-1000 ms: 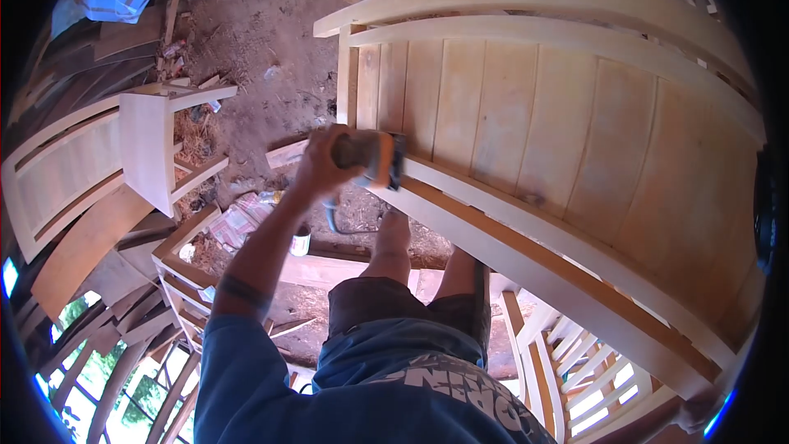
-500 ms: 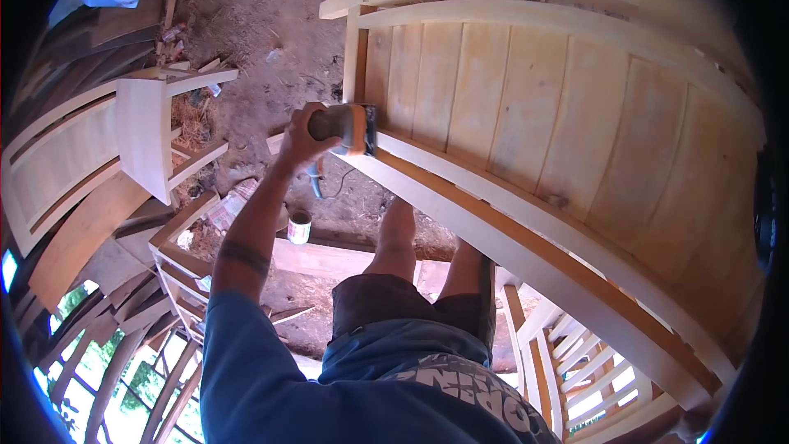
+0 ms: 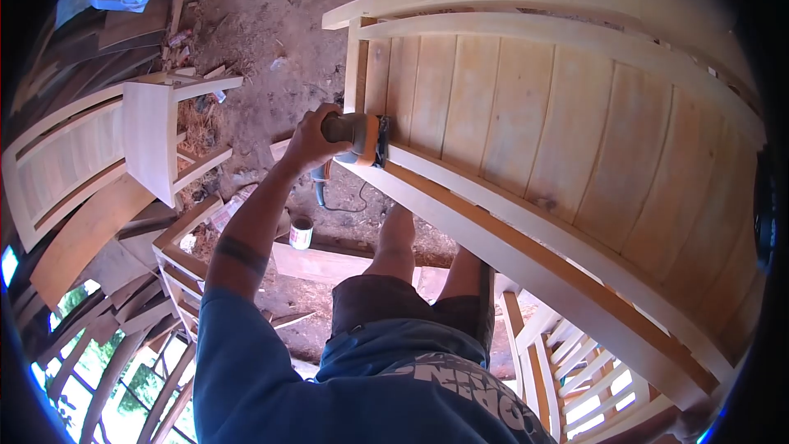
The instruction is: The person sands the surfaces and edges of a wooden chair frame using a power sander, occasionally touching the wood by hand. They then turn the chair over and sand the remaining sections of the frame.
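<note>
My left hand (image 3: pixel 311 140) is wrapped round the dark grip of an orange-banded power sander (image 3: pixel 359 138). Its dark pad sits against the near left corner of a pale wooden panel frame (image 3: pixel 493 218), where the rails meet the end post. A cord and a blue-grey cable end (image 3: pixel 319 185) hang below the tool. At the dim lower right edge, my right hand (image 3: pixel 689 426) is by the far end of the front rail; its fingers are too dark to make out. Vertical boards (image 3: pixel 526 107) fill the frame.
An unfinished wooden piece (image 3: pixel 148 136) stands at left, near stacked planks (image 3: pixel 62 86). A paint can (image 3: pixel 301 233) and a plank (image 3: pixel 320 266) lie on the dirt floor by my legs. A slatted wooden piece (image 3: pixel 575 362) is at lower right.
My left hand and the sander have shifted slightly right and down in view, along the front rail. The whole scene sits a little lower as the camera tilted.
</note>
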### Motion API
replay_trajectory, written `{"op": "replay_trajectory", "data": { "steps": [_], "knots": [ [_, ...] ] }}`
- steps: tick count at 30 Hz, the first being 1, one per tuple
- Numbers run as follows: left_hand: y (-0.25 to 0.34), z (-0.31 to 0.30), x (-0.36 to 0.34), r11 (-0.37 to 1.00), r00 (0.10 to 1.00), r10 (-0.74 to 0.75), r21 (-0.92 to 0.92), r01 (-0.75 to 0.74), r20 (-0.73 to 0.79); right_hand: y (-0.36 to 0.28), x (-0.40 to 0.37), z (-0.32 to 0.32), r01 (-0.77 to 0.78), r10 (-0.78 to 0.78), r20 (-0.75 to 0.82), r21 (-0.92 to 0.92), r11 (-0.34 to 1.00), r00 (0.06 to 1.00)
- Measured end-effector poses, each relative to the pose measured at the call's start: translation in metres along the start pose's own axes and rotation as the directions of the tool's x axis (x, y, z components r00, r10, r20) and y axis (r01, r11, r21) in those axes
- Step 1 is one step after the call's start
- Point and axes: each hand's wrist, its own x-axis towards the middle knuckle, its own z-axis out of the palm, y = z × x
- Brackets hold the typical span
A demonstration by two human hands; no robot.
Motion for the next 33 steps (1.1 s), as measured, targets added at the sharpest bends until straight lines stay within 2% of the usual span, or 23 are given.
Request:
{"op": "replay_trajectory", "data": {
  "steps": [3,6,8,9,10,13,16,19,20,21,24,26,30,33],
  "knots": [
    [0.018,-0.001,-0.003,0.999,1.0,0.027,0.023,-0.027,0.013,0.0,0.0,-0.005,-0.007,0.008,0.005,-0.01,1.0,1.0],
    [0.089,0.001,-0.024,0.989,0.99,0.141,0.031,-0.141,0.008,0.001,0.0,-0.007,-0.022,0.022,0.006,-0.008,1.0,1.0],
    [0.152,0.001,-0.044,0.997,0.996,0.079,-0.008,-0.079,0.032,0.003,0.001,-0.007,-0.024,0.024,0.003,-0.01,1.0,1.0],
    [0.169,0.005,-0.051,0.988,0.988,0.151,-0.029,-0.151,0.012,0.003,0.001,-0.009,-0.023,0.023,0.003,-0.011,1.0,1.0],
    [0.181,0.009,-0.057,0.974,0.976,0.219,-0.049,-0.22,-0.01,0.004,0.002,-0.008,-0.022,0.022,0.004,-0.007,1.0,1.0],
    [0.199,0.011,-0.067,0.973,0.976,0.216,-0.074,-0.217,-0.017,0.001,0.002,0.001,-0.02,0.02,0.016,0.009,1.0,1.0],
    [0.147,0.011,-0.054,0.978,0.975,0.202,-0.034,-0.206,-0.088,0.002,0.006,0.005,-0.02,0.02,0.018,0.013,1.0,1.0],
    [0.055,0.017,-0.033,0.984,0.977,0.148,-0.076,-0.161,-0.151,0.0,0.007,0.008,-0.023,0.023,0.028,0.02,1.0,0.999],
    [0.03,0.016,-0.029,0.99,0.973,0.129,-0.026,-0.137,-0.189,0.001,0.007,0.009,-0.019,0.018,0.025,0.02,1.0,1.0],
    [-0.008,0.018,-0.019,0.976,0.954,0.218,0.038,-0.214,-0.208,0.002,0.007,0.009,-0.015,0.015,0.026,0.018,1.0,1.0],
    [-0.066,0.011,-0.004,0.999,0.985,0.03,-0.027,-0.035,-0.171,-0.002,0.006,0.011,-0.015,0.015,0.027,0.027,1.0,1.0],
    [-0.093,0.008,0.006,0.999,0.983,0.005,-0.034,-0.011,-0.183,-0.002,0.005,0.011,-0.016,0.015,0.021,0.026,1.0,1.0],
    [-0.091,0.013,0.005,0.995,0.975,0.075,-0.046,-0.086,-0.207,-0.002,0.004,0.009,-0.007,0.008,-0.007,0.028,1.0,1.0],
    [-0.04,0.02,-0.014,0.998,0.981,-0.007,-0.055,-0.004,-0.194,-0.001,-0.004,0.011,-0.013,0.014,-0.027,0.033,0.999,1.0]
  ]
}}
